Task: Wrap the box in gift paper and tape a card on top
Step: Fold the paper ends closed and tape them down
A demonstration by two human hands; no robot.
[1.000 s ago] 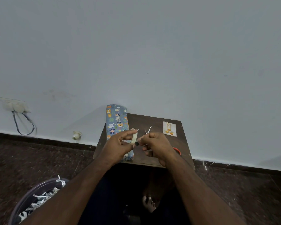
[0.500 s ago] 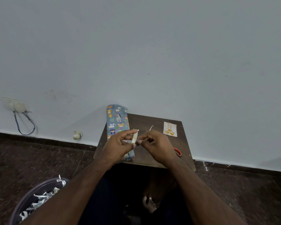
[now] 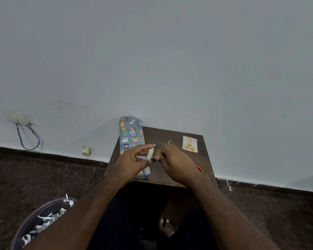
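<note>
My left hand pinches the tape roll; my right hand nips its free end. The wrapped box lies at 10 o'clock on the table, the card at 2. I should draw the strip out taut, keeping it untwisted.

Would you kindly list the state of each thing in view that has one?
Wrapped box: fully covered in animal-print paper, lying on the table's left edge.
Tape roll: held up in the left hand.
Right hand: pinching at the roll's tape end.
Card: flat on the table, not yet on the box.
Bin: holding paper scraps.
</note>
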